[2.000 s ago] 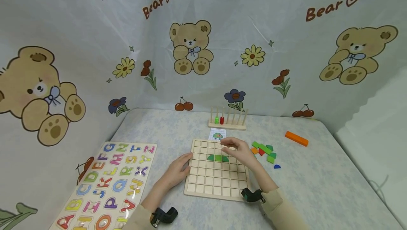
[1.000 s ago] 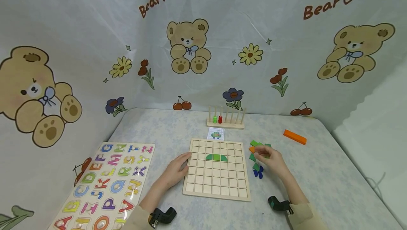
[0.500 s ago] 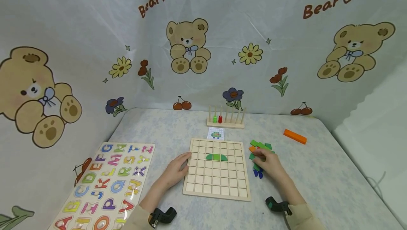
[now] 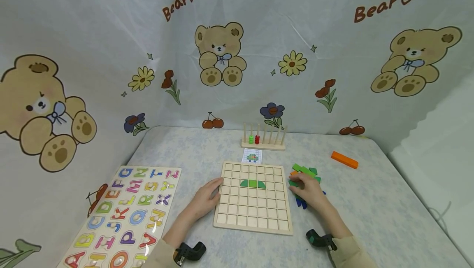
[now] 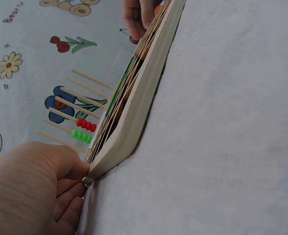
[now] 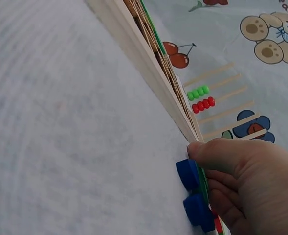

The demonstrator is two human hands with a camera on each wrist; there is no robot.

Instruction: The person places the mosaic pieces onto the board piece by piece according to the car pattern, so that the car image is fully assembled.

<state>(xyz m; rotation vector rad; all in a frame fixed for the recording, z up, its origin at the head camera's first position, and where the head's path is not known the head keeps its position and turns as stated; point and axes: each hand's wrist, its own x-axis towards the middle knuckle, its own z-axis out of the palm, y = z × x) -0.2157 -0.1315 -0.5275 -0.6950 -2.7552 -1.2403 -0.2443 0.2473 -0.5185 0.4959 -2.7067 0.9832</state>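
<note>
A wooden grid board [image 4: 253, 210] lies mid-table, with a green strip [image 4: 253, 183] made of rounded ends and a lighter middle set in its cells. My left hand [image 4: 204, 200] touches the board's left edge with thumb and fingers, as the left wrist view also shows. Beside the right edge, my right hand [image 4: 309, 189] reaches over loose coloured pieces. Its thumb and index finger stand apart on either side of a green piece [image 4: 293, 183]. Two blue pieces [image 6: 195, 213] show below the thumb in the right wrist view. Part of the pile is hidden under this hand.
Behind the board lie a small pattern card [image 4: 252, 156] and a peg rack [image 4: 263, 146] with green and red beads. An alphabet puzzle board [image 4: 124, 214] takes up the left side. An orange bar [image 4: 344, 159] lies at the back right.
My right hand has left its place above the board for the loose pieces on the right, then shifted slightly left and nearer. My left hand keeps to the board's left edge.
</note>
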